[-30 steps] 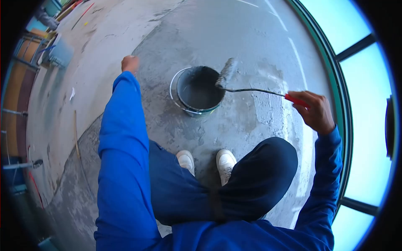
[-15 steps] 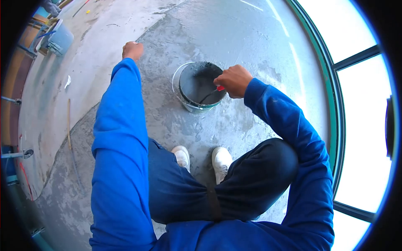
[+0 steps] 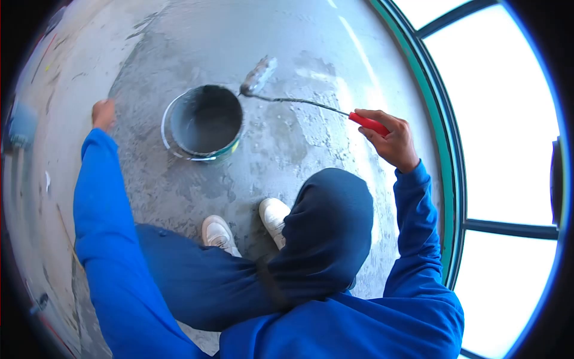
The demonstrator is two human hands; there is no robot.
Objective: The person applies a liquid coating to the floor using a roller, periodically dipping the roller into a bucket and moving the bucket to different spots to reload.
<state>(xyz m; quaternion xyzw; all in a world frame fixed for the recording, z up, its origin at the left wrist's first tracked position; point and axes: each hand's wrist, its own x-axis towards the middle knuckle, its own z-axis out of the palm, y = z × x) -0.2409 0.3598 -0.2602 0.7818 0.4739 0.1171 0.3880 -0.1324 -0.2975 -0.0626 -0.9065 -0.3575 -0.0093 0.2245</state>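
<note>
My right hand (image 3: 387, 137) grips the red handle of a paint roller (image 3: 360, 119) near the window side. The roller's thin bent frame stretches left to a grey, coated roller head (image 3: 260, 75), which is outside the bucket, just right of its rim. The bucket (image 3: 238, 133) stands on the floor in front of my feet, with grey wet material inside and its wire handle hanging to the left. My left hand (image 3: 104, 115) is out to the left of the bucket, closed in a loose fist; nothing shows sticking out of it.
Grey, patchy concrete floor (image 3: 287, 161) spreads around the bucket, with a wet-looking coat farther ahead. A green-framed window (image 3: 430, 102) runs along the right. My white shoes (image 3: 220, 232) are close behind the bucket. A blurred pale tub (image 3: 23, 124) stands far left.
The roller has come up out of the bucket and swung right, with its head now beside the rim. My view has turned right, so the bucket and left hand appear farther left.
</note>
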